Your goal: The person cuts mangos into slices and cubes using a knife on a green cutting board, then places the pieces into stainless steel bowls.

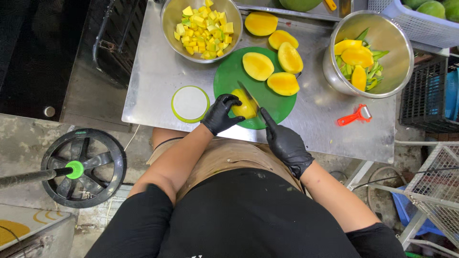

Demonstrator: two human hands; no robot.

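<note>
My left hand [221, 114], in a black glove, grips a peeled yellow mango piece [245, 106] at the near edge of a round green cutting board [232, 75]. In my gloved right hand [285, 142] is a knife [249, 94], forefinger along its back, the blade laid across the mango piece. Several more peeled mango halves [272, 66] lie on the board's far side and on the metal table [158, 71].
A steel bowl of diced mango [202, 27] stands at the back. Another steel bowl [377, 52] at the right holds green peels and mango pieces. A red peeler [355, 115] and a round white lid [190, 103] lie on the table. Baskets and crates stand at the right.
</note>
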